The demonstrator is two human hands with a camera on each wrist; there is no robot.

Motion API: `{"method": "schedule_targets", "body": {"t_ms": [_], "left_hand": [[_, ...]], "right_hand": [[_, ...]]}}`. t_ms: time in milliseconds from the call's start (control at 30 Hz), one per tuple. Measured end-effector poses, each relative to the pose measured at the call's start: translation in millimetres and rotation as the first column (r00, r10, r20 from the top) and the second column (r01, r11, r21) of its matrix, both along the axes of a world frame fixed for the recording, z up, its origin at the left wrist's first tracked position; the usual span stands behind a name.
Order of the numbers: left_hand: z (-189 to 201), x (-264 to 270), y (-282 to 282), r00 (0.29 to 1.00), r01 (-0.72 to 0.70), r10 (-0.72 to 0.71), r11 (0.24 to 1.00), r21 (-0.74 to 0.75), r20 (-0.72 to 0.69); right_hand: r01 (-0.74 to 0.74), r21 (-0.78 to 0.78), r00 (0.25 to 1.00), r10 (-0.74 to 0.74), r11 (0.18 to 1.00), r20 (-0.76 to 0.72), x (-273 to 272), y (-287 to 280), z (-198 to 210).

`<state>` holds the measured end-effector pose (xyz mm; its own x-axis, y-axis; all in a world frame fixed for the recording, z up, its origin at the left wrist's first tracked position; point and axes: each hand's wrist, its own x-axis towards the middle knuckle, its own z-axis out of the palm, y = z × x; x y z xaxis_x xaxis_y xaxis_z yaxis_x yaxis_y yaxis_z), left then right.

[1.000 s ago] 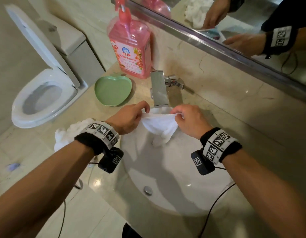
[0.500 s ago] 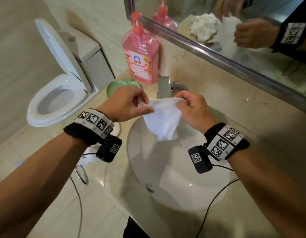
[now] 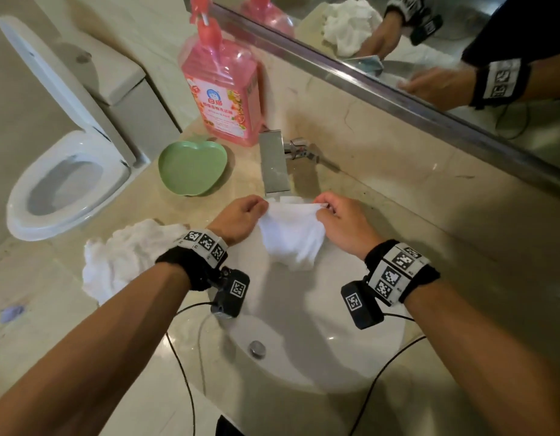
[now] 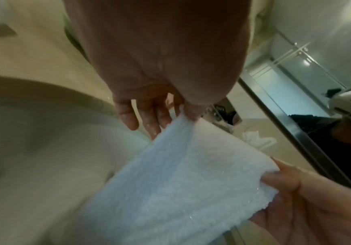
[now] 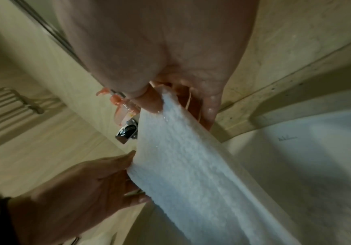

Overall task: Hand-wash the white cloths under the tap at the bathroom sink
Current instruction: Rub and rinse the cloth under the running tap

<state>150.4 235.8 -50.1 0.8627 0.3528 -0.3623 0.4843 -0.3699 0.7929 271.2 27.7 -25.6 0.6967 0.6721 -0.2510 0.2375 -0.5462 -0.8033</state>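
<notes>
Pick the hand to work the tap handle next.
Right. The tap handle sticks out on the spout's right side, nearer the right hand. Both hands pinch the cloth; the left hand could likely hold it alone under the spout.

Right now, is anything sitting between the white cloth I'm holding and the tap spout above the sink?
Nothing visible blocks it. The white terry cloth, pinched by the left hand and right hand, hangs just below the flat chrome tap spout, over the white basin.
</notes>
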Motion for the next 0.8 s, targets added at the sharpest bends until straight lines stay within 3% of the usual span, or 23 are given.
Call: {"method": "schedule_targets", "body": {"t_ms": [100,200,300,400,533,633,700,800], "left_hand": [[-10,20,-11,0.998,-0.061,0.059,0.994,-0.094,-0.024],[-12,33,-14,0.981,-0.192,0.192,0.959,-0.208,-0.019],[-10,35,-8,0.973,-0.217,0.226,0.964,-0.156,0.039],[-7,25,2,0.972,-0.206,0.219,0.969,-0.138,0.087],[3,9,17,0.944,-0.315,0.329,0.911,-0.266,0.007],[10,-4,32,0.962,-0.272,0.266,0.892,-0.362,-0.067],[13,-12,38,0.986,-0.154,0.130,0.950,-0.272,-0.102],[9,-17,45,0.971,0.043,-0.027,0.997,0.062,-0.238]], "right_hand": [[0.074,0.011,0.995,-0.073,0.997,-0.073,11,-2,-8],[0.091,-0.004,0.995,-0.091,0.996,-0.043,20,-2,-17],[0.087,-0.031,0.994,-0.089,0.996,-0.069,26,5,-21],[0.021,-0.042,0.977,-0.030,0.999,-0.213,26,12,-17],[-0.130,-0.169,0.989,0.115,0.977,-0.095,20,27,-14],[-0.088,-0.080,0.975,0.070,0.993,-0.209,13,44,-14],[-0.084,-0.026,0.970,0.076,0.996,-0.231,7,56,-15],[-0.095,0.022,0.972,0.097,0.995,-0.212,2,69,-22]]}}
